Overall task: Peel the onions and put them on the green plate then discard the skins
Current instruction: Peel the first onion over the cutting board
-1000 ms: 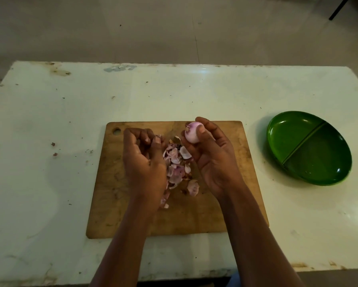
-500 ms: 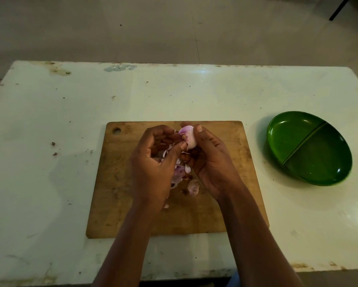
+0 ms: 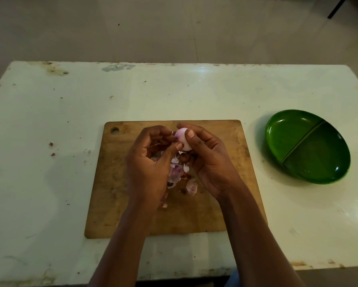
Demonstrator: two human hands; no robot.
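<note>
Onion (image 3: 181, 136): pale and mostly bare, held up over the board's far half, between both my hands.
Right hand (image 3: 209, 160): fingers curled round it, thumb across its front.
Left hand (image 3: 151, 162): curled too, thumb and fingertips pinching at its left side.
Skins (image 3: 178, 172): loose purple pile on the board, right under my hands.
Board (image 3: 111, 193): wooden, mid-table.
Plate (image 3: 294, 137): green, two-part, off to my right, apart from the board.
Table (image 3: 49, 121): white, stained.

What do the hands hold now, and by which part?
The right hand grips the onion by its right side, thumb in front. The left hand pinches its left edge.
</note>
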